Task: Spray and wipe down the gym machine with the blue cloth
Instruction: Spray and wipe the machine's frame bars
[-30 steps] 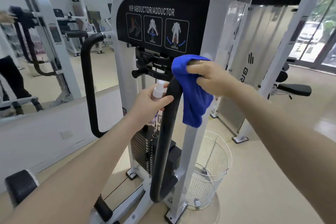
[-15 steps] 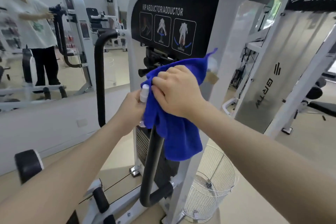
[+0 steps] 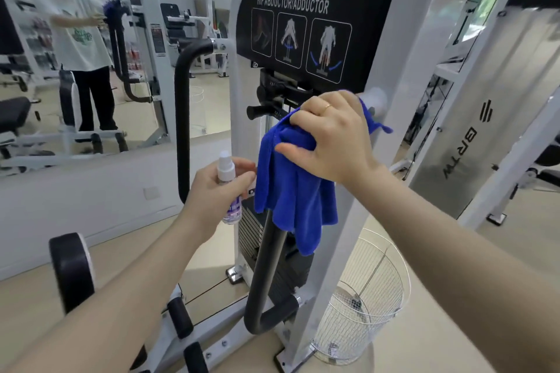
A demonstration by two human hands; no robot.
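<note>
Wiping seems underway: right hand grips the blue cloth on the centre handle, left hand holds the spray bottle, lower parts probably remaining.

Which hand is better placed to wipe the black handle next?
The right hand: it already grips the cloth over the handle. The left hand holds the bottle.

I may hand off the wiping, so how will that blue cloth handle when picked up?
Probably floppy: the blue cloth drapes in loose folds below the right hand over the black padded handle. Likely light, since curled fingers alone bunch it. Its plush look suggests it won't slip.
</note>
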